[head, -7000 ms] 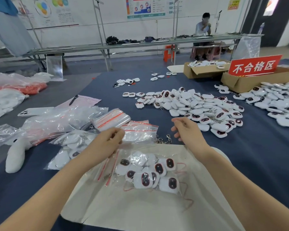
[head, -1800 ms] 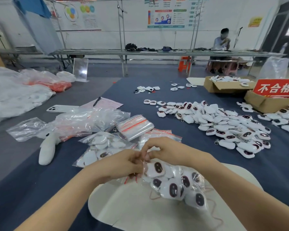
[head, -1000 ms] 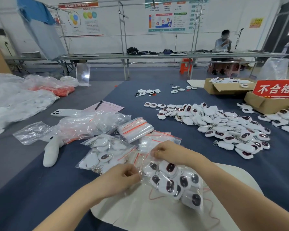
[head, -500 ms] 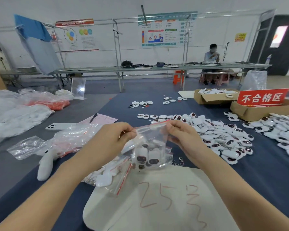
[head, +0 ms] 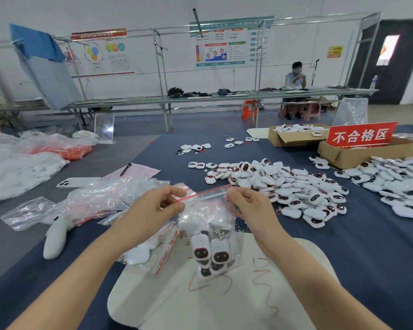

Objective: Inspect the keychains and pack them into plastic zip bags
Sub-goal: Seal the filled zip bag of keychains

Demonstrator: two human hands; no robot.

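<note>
A clear zip bag [head: 208,217] with a red seal strip hangs upright above a white board [head: 224,294]. Several white keychains [head: 210,253] with dark red-rimmed faces sit at its bottom. My left hand [head: 157,210] pinches the left end of the seal strip. My right hand [head: 248,206] pinches the right end. A big heap of loose keychains [head: 279,186] lies on the blue cloth to the right of my hands. Another filled zip bag [head: 148,253] lies under my left wrist.
Empty zip bags and crumpled plastic [head: 100,198] lie at the left with a white plush piece [head: 55,236]. A phone [head: 78,182], a pink sheet [head: 138,171] and a pen are behind them. Cardboard boxes [head: 293,136] and a red sign [head: 360,135] stand far right. A person sits at the back bench.
The bag lay flat on the board; both hands lifted it upright by the seal strip, and the keychains slid to its bottom. My hands have moved slightly apart along the strip.
</note>
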